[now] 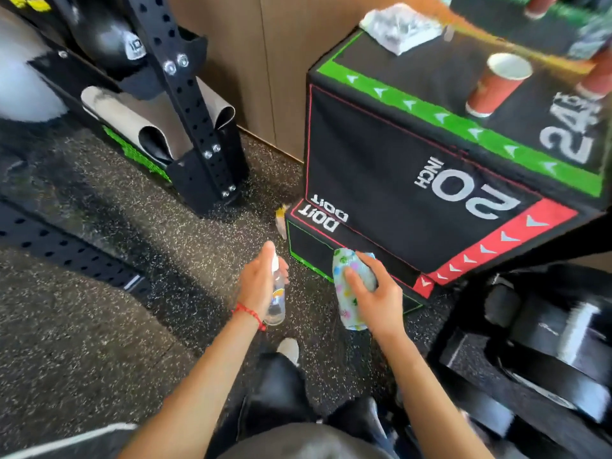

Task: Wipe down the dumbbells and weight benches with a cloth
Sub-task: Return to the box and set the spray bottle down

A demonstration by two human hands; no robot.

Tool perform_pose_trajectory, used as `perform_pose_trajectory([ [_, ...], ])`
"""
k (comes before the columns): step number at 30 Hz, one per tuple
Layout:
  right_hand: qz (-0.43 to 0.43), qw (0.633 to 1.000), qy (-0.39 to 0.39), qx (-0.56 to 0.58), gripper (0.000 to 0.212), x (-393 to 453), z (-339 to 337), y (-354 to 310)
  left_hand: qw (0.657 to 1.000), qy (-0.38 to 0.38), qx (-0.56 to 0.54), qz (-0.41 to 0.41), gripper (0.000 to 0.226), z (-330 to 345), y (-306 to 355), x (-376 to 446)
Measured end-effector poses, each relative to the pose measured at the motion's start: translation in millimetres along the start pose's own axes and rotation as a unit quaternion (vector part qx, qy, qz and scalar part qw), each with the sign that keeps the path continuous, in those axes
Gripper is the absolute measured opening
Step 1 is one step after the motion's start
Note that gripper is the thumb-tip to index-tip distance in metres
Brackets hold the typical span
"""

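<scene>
Black padded box [414,180] at 1 o'clock carries two red cups [496,86]; rack post [192,104] at 11. Left hand [258,283] clamps spray bottle [277,298]; right hand [374,293] clamps cloth [347,293], near box's base.

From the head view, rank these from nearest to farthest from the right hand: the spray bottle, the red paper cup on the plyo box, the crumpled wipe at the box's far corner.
1. Spray bottle: just left of the right hand, held in the left hand.
2. Red paper cup: up on the plyo box top, to the right.
3. Crumpled wipe: far back corner of the box top.
</scene>
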State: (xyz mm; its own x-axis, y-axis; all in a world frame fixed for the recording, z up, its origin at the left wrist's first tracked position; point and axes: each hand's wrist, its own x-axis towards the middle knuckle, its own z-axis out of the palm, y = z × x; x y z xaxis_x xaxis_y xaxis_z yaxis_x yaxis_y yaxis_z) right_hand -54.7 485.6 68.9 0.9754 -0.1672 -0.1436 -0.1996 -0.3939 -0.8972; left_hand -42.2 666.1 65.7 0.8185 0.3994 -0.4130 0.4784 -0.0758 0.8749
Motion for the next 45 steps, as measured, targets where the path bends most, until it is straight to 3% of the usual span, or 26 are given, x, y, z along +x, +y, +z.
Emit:
perform_pose_trajectory([
  [5,0.021,0.997,0.075,0.029,0.020,47,8,-29,0.995,-0.068,0.045,0.054,0.059,12,62,53],
  [8,0.027,0.992,0.115,0.041,0.019,71,6,-43,0.993,-0.072,0.043,0.081,0.053,27,92,80],
  [16,0.029,0.979,0.197,0.052,0.022,145,-18,-66,0.988,-0.133,-0.016,0.083,0.054,84,157,138],
  [27,-0.006,0.975,0.219,0.044,0.020,274,-61,-105,0.962,-0.173,-0.096,0.189,0.060,165,273,198],
  [32,-0.001,0.976,0.218,0.020,0.021,319,-69,-119,0.955,-0.179,-0.130,0.197,0.060,190,315,224],
  [37,0.010,0.974,0.225,-0.004,0.023,357,-66,-126,0.943,-0.186,-0.110,0.254,0.062,210,338,259],
  [45,0.091,0.966,0.234,-0.067,0.031,394,-53,-120,0.940,-0.204,-0.081,0.260,0.057,230,340,298],
])
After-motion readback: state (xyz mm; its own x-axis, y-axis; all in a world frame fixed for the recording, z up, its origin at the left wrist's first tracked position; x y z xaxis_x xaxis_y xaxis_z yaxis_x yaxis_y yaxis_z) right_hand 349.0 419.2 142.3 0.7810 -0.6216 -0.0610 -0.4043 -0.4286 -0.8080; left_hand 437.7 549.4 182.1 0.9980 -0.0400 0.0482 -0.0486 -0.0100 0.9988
